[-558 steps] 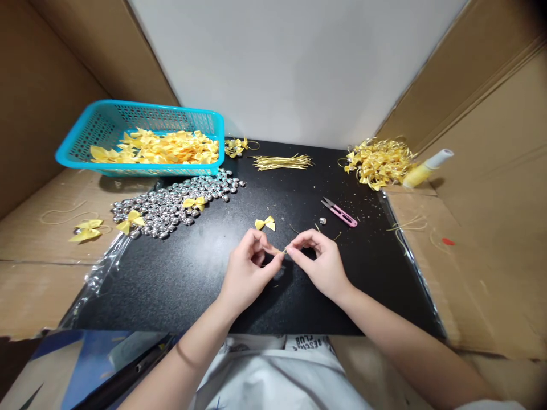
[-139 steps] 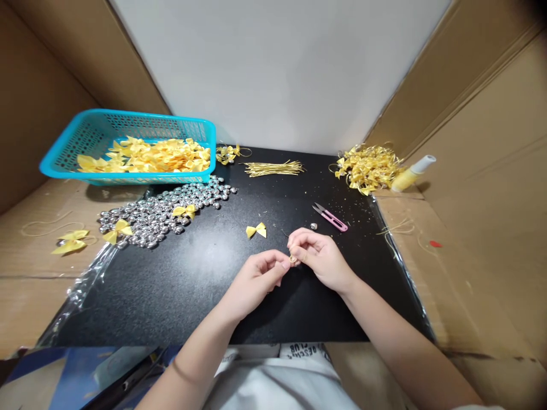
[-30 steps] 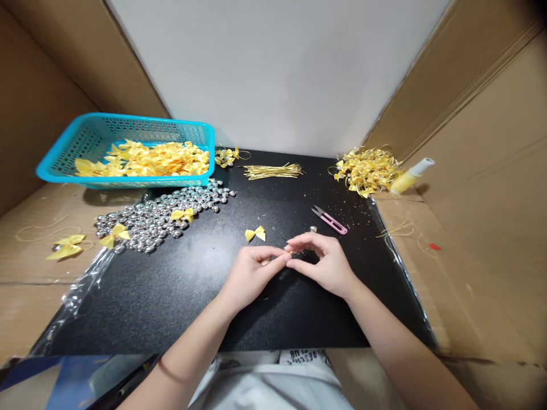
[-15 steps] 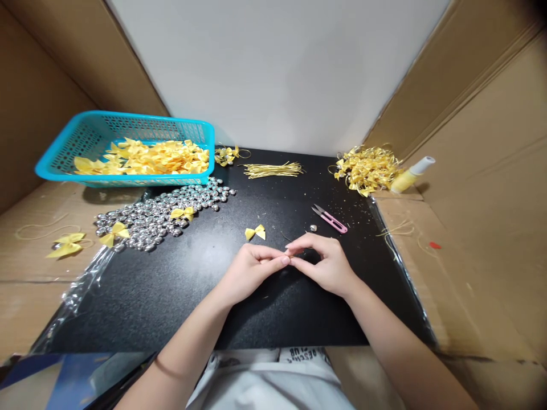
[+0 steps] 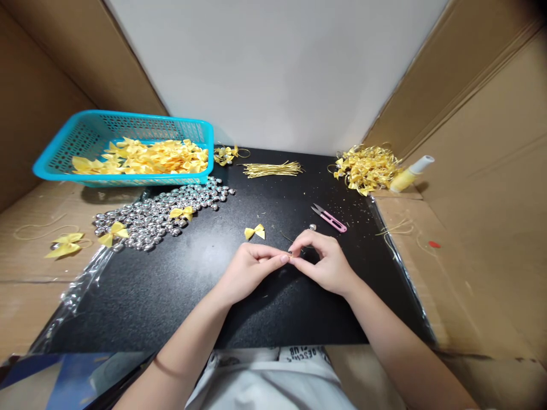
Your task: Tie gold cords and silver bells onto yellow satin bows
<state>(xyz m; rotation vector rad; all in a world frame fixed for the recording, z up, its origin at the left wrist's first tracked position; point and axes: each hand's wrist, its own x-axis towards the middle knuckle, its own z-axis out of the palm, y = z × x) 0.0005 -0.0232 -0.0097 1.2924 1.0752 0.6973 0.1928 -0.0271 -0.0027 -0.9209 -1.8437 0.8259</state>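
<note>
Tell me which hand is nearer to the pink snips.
Right. The right hand is on the near side of the pink snips, apart from them; the left hand is farther off, also on the near side but out to the left.

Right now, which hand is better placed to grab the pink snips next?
Probably the right hand: the pink snips lie just beyond it, handle end nearest; the left hand is farther off. Both hands pinch something small, too hidden to identify.
</note>
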